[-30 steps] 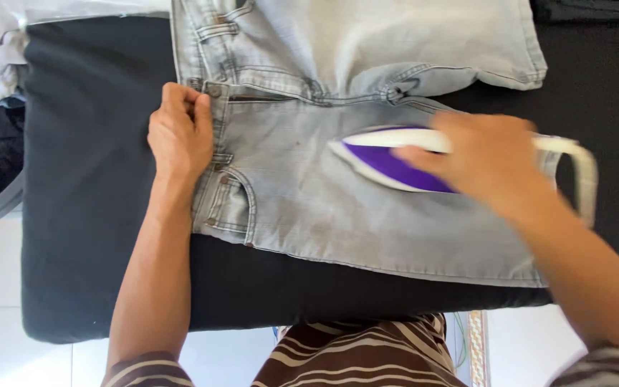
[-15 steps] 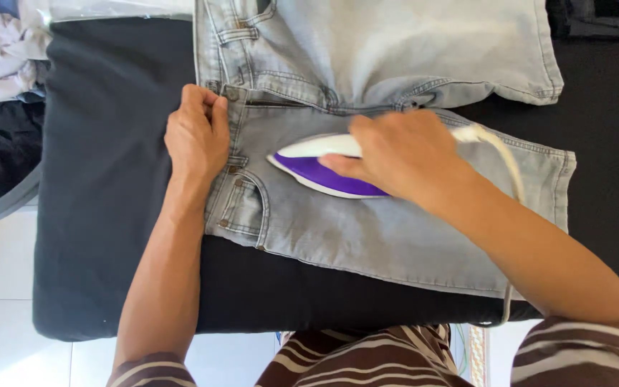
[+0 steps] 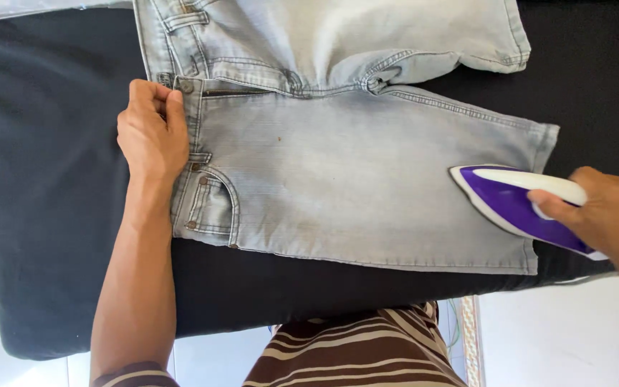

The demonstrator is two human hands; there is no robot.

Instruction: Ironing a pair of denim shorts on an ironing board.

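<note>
Lying across a dark padded ironing board (image 3: 51,215), a pair of pale grey-blue denim shorts (image 3: 352,179) is spread flat with its waistband toward the left and its leg openings toward the right. At the left, the left hand (image 3: 150,136) rests on the waistband end, its fingers (image 3: 175,107) curled closed over the edge of the cloth just beside the metal button (image 3: 187,87), so its grip pinches the waistband against the board. Just below that hand sits the front pocket (image 3: 213,204) with its small rivets, and the near leg of the shorts runs rightward from there, smooth and fully laid out, while the far leg is folded above it toward the top of the view. At the right, a purple and white steam iron (image 3: 517,208) lies with its pointed tip over the hem of the near leg, touching the cloth. The right hand (image 3: 610,218) is wrapped closed around the iron's white handle, its grip firm on it. Below the board, a brown and cream striped garment (image 3: 367,351) on the person shows, with pale floor tiles (image 3: 560,337) beside it.
</note>
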